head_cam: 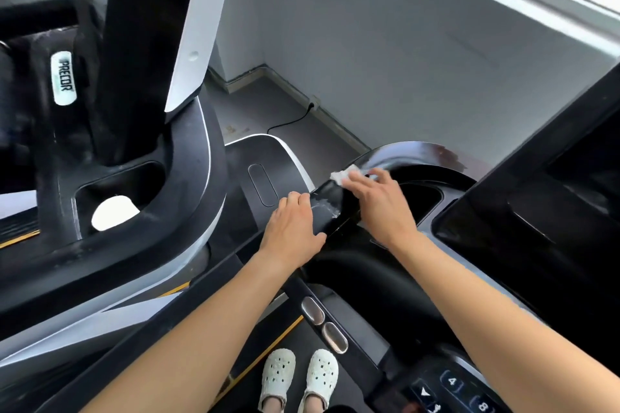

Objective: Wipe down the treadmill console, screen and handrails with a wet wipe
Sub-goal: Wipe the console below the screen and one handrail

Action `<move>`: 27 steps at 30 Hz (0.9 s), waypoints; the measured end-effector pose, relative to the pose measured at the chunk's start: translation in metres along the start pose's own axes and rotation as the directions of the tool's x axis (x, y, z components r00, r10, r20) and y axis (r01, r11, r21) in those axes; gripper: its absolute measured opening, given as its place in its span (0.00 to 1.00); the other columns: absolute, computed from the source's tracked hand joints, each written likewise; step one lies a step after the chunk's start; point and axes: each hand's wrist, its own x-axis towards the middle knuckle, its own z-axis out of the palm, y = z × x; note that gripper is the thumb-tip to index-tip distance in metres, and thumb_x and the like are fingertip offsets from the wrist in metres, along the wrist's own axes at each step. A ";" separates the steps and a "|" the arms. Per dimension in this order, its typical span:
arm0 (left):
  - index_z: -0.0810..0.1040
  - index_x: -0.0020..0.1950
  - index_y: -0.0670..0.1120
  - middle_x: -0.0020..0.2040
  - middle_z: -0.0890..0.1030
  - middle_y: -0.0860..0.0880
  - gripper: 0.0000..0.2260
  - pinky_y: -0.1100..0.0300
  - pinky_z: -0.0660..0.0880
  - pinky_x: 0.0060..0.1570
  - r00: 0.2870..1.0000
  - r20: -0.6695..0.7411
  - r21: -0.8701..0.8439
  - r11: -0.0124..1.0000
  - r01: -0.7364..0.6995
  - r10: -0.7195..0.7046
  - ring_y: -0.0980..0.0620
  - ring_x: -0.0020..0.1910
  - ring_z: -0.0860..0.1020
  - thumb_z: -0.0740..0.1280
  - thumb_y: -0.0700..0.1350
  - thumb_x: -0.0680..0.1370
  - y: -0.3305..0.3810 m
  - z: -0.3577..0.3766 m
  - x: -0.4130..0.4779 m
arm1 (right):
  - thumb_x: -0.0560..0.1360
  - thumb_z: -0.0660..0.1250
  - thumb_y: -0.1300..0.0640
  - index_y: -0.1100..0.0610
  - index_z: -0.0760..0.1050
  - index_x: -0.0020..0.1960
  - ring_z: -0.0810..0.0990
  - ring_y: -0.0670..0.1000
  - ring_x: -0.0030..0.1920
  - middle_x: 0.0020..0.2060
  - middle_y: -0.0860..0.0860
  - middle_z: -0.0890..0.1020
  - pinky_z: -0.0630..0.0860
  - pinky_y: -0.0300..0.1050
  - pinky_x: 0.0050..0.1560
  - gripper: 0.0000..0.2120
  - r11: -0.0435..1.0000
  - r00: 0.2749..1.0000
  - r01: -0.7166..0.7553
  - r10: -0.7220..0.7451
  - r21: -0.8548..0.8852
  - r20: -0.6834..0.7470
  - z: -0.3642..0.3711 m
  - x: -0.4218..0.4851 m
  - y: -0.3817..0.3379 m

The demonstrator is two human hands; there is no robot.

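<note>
I stand on a black treadmill and look down at the left end of its glossy console (416,157). My right hand (379,198) presses a white wet wipe (342,175) flat against the console's curved left edge, and wet streaks show beside it. My left hand (293,228) holds the edge of the same black surface just left of the streaks, thumb on top. The dark screen panel (543,211) rises at the right. A black handrail (339,322) with two silver sensor pads runs down toward me. Number keys (466,392) show at the bottom right.
A second treadmill (110,178) stands close on the left, with a white object in its cup holder (114,211). A black cable (292,122) runs over the grey floor to a wall socket. My white clogs (298,375) stand on the belt. A window sill is at top right.
</note>
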 end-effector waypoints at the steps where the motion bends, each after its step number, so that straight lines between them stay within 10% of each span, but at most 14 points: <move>1: 0.68 0.71 0.42 0.66 0.71 0.46 0.29 0.52 0.72 0.65 1.000 0.009 -0.003 1.000 0.001 0.000 0.45 0.66 0.70 0.72 0.54 0.76 0.000 0.000 0.000 | 0.76 0.64 0.68 0.48 0.78 0.64 0.73 0.62 0.57 0.61 0.45 0.79 0.76 0.53 0.52 0.23 0.997 0.996 -0.077 0.078 0.028 -0.043 0.002 0.001 0.010; 6: 0.68 0.69 0.41 0.64 0.71 0.45 0.27 0.53 0.73 0.63 1.000 0.022 0.025 1.000 0.009 -0.010 0.45 0.64 0.70 0.72 0.53 0.76 0.005 -0.001 0.002 | 0.79 0.63 0.68 0.55 0.81 0.63 0.75 0.58 0.52 0.60 0.54 0.76 0.74 0.47 0.52 0.17 0.881 0.921 -0.335 0.381 0.335 -0.080 0.005 -0.002 0.015; 17: 0.68 0.61 0.42 0.59 0.71 0.45 0.25 0.55 0.73 0.58 0.999 0.022 0.132 0.991 0.027 -0.030 0.46 0.58 0.71 0.74 0.53 0.73 0.016 -0.002 0.008 | 0.76 0.66 0.69 0.56 0.78 0.63 0.75 0.54 0.45 0.49 0.52 0.73 0.78 0.49 0.44 0.18 0.948 0.989 -0.115 0.138 0.298 -0.058 0.006 -0.022 -0.018; 23: 0.67 0.63 0.42 0.59 0.72 0.44 0.27 0.56 0.75 0.55 0.996 0.089 0.218 0.976 -0.002 -0.018 0.46 0.57 0.72 0.75 0.54 0.73 0.018 -0.007 0.017 | 0.81 0.61 0.60 0.58 0.77 0.57 0.74 0.41 0.40 0.41 0.43 0.69 0.67 0.28 0.38 0.08 0.749 0.845 -0.440 0.532 0.495 -0.054 0.009 0.002 0.020; 27: 0.67 0.63 0.42 0.59 0.72 0.45 0.29 0.56 0.76 0.56 0.996 0.088 0.230 0.973 -0.007 -0.014 0.47 0.57 0.73 0.76 0.55 0.73 0.018 -0.007 0.020 | 0.81 0.60 0.62 0.56 0.78 0.56 0.73 0.46 0.37 0.42 0.46 0.68 0.73 0.41 0.39 0.08 0.761 0.847 -0.418 0.524 0.496 -0.091 0.009 -0.001 -0.001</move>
